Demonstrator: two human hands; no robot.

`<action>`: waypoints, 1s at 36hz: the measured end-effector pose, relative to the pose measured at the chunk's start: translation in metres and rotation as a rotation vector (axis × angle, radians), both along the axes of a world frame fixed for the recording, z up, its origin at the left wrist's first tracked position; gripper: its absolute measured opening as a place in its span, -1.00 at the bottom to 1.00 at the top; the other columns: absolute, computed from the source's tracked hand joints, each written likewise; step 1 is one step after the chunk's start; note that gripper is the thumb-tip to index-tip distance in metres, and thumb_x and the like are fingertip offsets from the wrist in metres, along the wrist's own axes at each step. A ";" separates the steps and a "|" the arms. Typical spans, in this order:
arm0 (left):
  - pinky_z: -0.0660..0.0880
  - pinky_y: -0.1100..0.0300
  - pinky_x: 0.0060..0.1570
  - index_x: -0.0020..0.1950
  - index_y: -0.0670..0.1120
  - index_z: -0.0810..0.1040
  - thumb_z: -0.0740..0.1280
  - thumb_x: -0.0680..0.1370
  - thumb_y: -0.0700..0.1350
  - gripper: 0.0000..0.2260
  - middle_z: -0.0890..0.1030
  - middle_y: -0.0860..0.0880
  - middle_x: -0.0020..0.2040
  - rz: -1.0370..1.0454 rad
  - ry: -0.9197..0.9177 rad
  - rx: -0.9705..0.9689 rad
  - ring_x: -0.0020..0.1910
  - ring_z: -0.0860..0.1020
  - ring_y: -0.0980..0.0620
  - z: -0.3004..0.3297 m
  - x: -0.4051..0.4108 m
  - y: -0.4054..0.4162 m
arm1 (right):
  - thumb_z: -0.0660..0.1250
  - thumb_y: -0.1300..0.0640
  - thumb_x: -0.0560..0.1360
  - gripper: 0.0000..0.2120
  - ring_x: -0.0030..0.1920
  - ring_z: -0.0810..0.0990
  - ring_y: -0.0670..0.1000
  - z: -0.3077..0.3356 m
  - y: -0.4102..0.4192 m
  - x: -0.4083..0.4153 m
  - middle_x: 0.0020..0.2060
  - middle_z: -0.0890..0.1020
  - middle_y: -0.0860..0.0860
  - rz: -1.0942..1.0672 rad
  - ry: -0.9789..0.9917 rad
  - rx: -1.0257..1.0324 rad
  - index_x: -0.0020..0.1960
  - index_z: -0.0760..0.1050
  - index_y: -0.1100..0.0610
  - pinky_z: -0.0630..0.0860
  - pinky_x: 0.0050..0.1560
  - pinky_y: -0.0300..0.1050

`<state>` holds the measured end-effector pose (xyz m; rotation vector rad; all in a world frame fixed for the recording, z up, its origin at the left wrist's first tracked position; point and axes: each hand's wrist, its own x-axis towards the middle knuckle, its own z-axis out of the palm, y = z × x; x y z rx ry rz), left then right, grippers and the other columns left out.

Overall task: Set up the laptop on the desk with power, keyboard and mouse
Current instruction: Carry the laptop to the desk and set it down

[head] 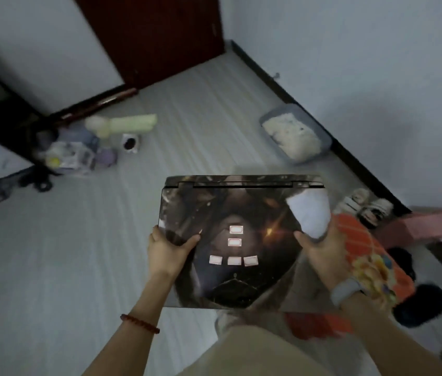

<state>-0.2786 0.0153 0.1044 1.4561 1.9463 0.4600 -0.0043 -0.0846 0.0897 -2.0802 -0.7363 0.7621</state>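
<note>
The closed laptop (237, 240) is carried flat in the air above the pale floor (51, 267), lid up, held by both hands at its near half. Its lid bears a dark printed picture with five small white stickers (234, 249) between the two grips.

The left hand (169, 252) grips the laptop's left edge: the thumb lies across the lid and the fingers curl under, out of sight. A red bead bracelet (139, 323) sits on that wrist, behind the grip.

The right hand (316, 246) holds the right edge the same way, thumb on the lid. Just beyond this grip a white object (309, 213) rests on the lid's far right corner, touching the hand; blur hides what it is and whether the fingers hold it. A pale wristband (346, 291) is on the right wrist.

Outward of the right grip lies an orange patterned cloth (361, 251). Far beyond it, by the wall, is a grey tray (296, 132) of pale litter. Far beyond the left grip, a clutter of small items (78, 150) lies near a dark red door (154, 36).
</note>
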 end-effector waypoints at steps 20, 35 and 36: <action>0.41 -0.05 0.12 0.22 -0.17 0.28 0.55 0.25 0.07 -0.29 0.39 -0.22 0.19 0.645 -0.149 0.180 0.14 0.43 -0.21 0.082 -0.413 0.099 | 0.45 -0.01 0.36 -0.24 0.14 0.48 0.26 0.110 0.305 -0.411 0.26 0.38 0.24 0.717 -0.114 0.114 0.41 0.13 0.13 0.49 0.15 0.07; 0.43 -0.02 0.11 0.21 -0.18 0.29 0.56 0.22 0.08 -0.26 0.40 -0.22 0.21 0.920 -0.118 0.259 0.15 0.44 -0.19 0.089 -0.662 0.253 | 0.41 -0.05 0.35 -0.27 0.25 0.44 0.22 0.115 0.532 -0.696 0.30 0.42 0.16 0.974 -0.108 0.217 0.40 0.16 0.10 0.45 0.22 0.20; 0.42 -0.01 0.10 0.21 -0.18 0.29 0.57 0.22 0.07 -0.27 0.40 -0.22 0.21 0.937 -0.111 0.267 0.15 0.44 -0.19 0.088 -0.679 0.270 | 0.41 -0.07 0.35 -0.27 0.24 0.45 0.21 0.112 0.551 -0.716 0.30 0.42 0.15 0.983 -0.103 0.206 0.40 0.15 0.08 0.46 0.21 0.21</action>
